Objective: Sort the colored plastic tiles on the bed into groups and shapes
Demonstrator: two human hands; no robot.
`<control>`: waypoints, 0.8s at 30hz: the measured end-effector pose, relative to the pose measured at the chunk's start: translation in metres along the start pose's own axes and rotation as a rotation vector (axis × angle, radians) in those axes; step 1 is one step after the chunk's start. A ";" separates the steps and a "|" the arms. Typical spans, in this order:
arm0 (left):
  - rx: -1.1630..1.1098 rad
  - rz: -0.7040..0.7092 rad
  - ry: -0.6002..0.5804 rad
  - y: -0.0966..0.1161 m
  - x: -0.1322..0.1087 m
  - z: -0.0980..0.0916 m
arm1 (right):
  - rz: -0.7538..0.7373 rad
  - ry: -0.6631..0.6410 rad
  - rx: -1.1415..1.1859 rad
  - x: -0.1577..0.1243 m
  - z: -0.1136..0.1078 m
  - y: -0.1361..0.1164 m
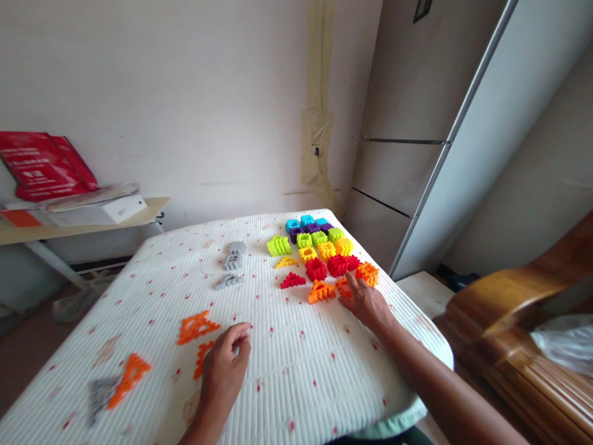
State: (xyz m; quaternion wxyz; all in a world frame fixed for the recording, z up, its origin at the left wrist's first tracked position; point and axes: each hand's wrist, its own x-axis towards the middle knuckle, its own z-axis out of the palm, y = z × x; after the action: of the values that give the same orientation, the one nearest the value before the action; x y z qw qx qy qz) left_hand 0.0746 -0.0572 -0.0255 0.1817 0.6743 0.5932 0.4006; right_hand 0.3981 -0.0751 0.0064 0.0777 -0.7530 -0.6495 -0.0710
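Note:
My left hand (225, 366) rests on the white quilted table cover (287, 371) with its fingers curled, touching a small orange piece (201, 360). An orange triangle frame (196, 326) lies just beyond it. My right hand (365, 301) reaches to the right side of the table, its fingers on an orange block (343, 287) next to an orange triangular block (320, 292). Beyond it, colourful toothed blocks (319, 244) sit in rows: cyan, purple, green, yellow, red and orange.
Grey blocks (233, 256) lie mid-table. An orange triangle on a grey piece (121, 384) lies near the left front edge. A low shelf (83, 224) with a red bag stands at the left wall. A wooden chair (519, 327) and a grey cabinet stand at the right.

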 end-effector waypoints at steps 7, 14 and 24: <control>-0.003 0.000 -0.008 -0.005 -0.001 0.003 | 0.015 0.006 0.003 0.002 0.001 -0.001; -0.033 0.003 -0.009 -0.004 -0.001 0.003 | 0.002 0.065 -0.057 0.004 0.010 0.000; -0.065 0.026 0.027 0.004 -0.008 0.005 | -0.064 0.238 -0.035 0.008 0.029 0.006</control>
State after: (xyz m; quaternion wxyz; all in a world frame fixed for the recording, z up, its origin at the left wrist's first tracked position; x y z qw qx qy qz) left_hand 0.0814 -0.0641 -0.0282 0.1905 0.6703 0.5732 0.4311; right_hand 0.4058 -0.0622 -0.0202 0.1388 -0.7193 -0.6581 -0.1739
